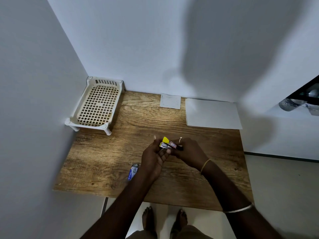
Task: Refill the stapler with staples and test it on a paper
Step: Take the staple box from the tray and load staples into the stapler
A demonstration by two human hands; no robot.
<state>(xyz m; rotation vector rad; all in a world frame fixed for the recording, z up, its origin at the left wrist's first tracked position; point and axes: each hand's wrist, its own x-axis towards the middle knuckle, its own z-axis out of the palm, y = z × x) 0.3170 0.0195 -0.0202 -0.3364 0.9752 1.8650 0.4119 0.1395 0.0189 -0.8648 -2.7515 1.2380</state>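
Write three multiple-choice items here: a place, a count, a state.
1. On the brown wooden table, the cream lattice plastic tray stands: A far left; B near right; C centre.
2. White paper sheets on it: A one; B two; C four.
3. The yellow-tipped black stapler is: A in the tray; B held in hands; C lying flat.
A: it sits where the walls meet.
B: small square sheet, large rectangular sheet.
B: left hand and right hand both hold it.
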